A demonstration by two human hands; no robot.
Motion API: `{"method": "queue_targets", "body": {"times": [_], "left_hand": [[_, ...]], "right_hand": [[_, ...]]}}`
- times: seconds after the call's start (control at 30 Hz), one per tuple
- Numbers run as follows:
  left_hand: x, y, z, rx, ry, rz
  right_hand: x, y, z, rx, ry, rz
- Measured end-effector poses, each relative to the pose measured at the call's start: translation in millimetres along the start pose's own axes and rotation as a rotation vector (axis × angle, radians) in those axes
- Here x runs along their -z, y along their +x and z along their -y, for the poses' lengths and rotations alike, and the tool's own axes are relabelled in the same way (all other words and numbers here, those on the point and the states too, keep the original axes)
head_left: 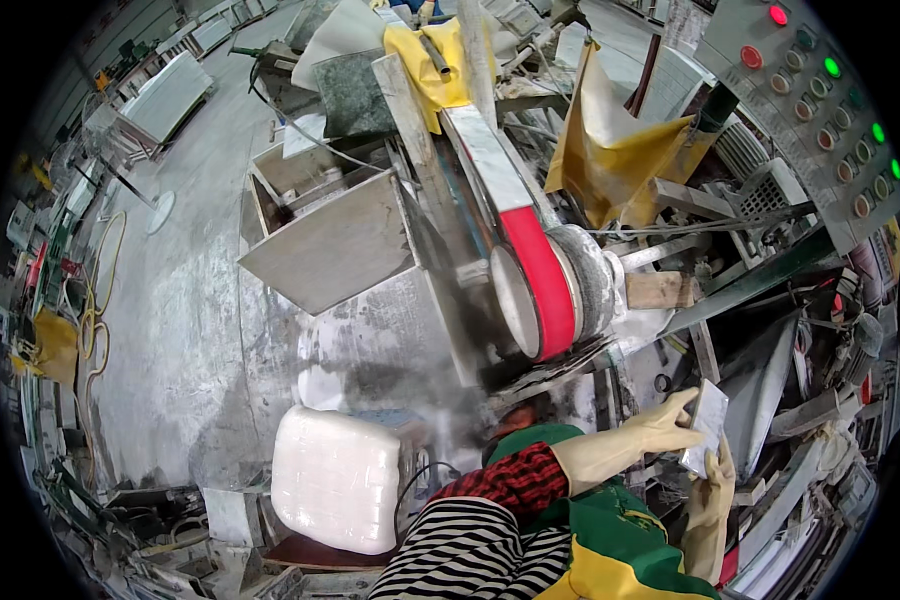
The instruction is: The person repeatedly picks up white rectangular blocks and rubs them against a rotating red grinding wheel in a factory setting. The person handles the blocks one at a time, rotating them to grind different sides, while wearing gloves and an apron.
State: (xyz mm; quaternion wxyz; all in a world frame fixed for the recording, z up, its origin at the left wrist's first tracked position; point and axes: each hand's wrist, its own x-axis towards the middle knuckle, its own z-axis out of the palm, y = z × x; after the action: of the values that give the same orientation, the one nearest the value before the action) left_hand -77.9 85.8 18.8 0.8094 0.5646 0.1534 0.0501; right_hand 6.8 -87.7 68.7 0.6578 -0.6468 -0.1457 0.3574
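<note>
Both my hands wear cream rubber gloves and hold a small, pale grey-white stone tile at the right. My left hand reaches across from the lower middle, its thumb and fingers gripping the tile's left side and upper edge. Below it, my right hand grips the tile's lower part with its fingertips. The tile is tilted, with one broad face towards me. Beyond my hands stands a belt machine, its red belt wrapped round a large wheel. A white, marble-like stretch continues up from the red part.
A control panel with lit green and red buttons hangs at the upper right. Left of the belt stands an open box of grey boards. A plastic-wrapped white seat is at lower left. Yellow sheeting drapes behind the wheel.
</note>
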Motion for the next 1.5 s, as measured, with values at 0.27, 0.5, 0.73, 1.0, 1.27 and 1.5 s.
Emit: {"method": "queue_targets", "body": {"times": [0.27, 0.5, 0.73, 1.0, 1.27, 1.5], "left_hand": [[46, -9, 3, -0.517, 0.515, -0.362], [50, -13, -19, -0.423, 0.593, 0.094], [30, -7, 6, -0.227, 0.252, -0.001], [12, 16, 51, -0.153, -0.249, -0.298], [20, 17, 48, -0.192, -0.256, -0.310], [16, -4, 42, -0.080, -0.333, -0.236]], "right_hand": [[17, 23, 33, 0.039, -0.538, 0.154], [-15, 44, 69, 0.047, -0.751, 0.192], [-16, 59, 48, 0.237, -0.462, 0.051], [-30, 39, -10, 0.201, -0.267, -0.112], [-64, 17, -7, 0.184, -0.337, -0.001], [-48, 46, 16, 0.277, -0.419, -0.044]]}}
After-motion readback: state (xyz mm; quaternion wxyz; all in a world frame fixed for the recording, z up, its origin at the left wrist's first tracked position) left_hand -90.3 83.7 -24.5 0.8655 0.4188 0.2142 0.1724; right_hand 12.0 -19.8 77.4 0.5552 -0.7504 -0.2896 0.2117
